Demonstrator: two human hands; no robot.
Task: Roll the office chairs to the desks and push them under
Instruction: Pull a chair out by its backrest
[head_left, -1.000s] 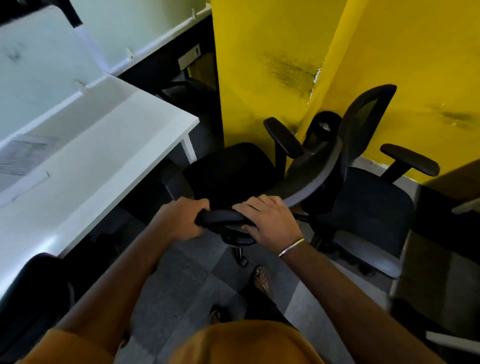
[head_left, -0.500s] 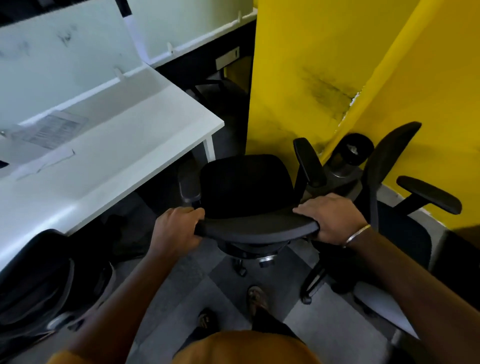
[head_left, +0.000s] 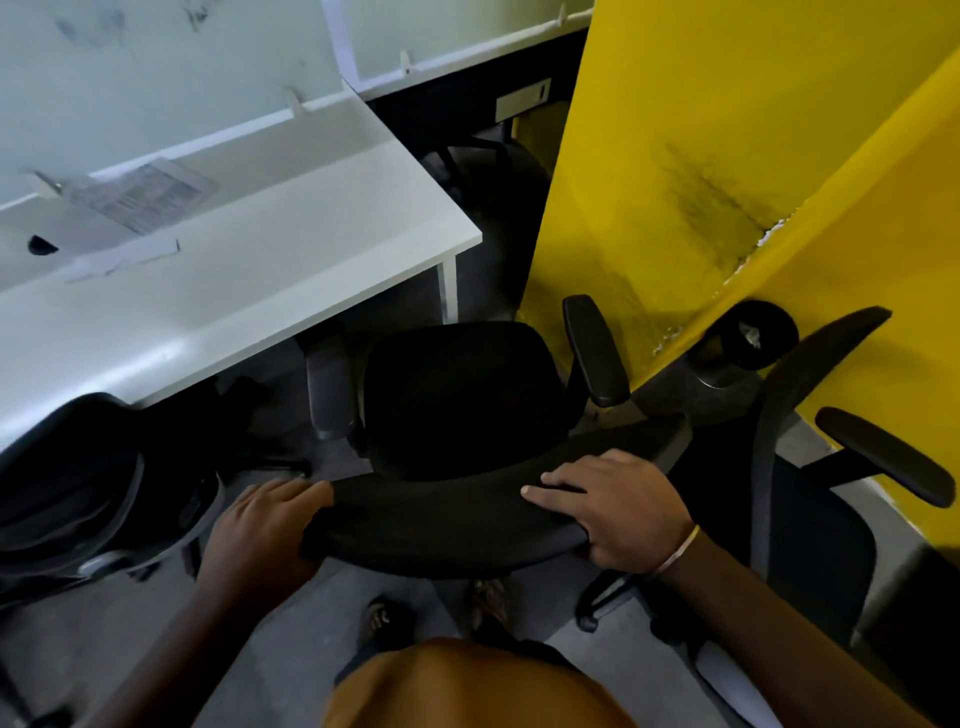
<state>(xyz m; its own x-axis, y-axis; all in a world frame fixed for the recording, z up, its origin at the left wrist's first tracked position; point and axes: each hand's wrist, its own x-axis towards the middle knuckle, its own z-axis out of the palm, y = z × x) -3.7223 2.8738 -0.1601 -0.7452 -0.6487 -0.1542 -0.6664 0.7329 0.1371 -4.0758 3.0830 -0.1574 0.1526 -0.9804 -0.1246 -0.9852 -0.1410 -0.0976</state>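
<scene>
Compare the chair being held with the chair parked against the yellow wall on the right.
The held chair has both hands on its backrest top, left hand and right hand; the chair by the wall is untouched. The held chair faces the white desk, seat just short of its edge; the chair by the wall is turned toward the yellow wall, away from the desk. Both are black, with armrests.

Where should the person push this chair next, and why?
Probably forward and a little left. Both hands, left hand and right hand, grip the backrest, but the seat sits outside the white desk, near its corner, close to the yellow wall.
</scene>
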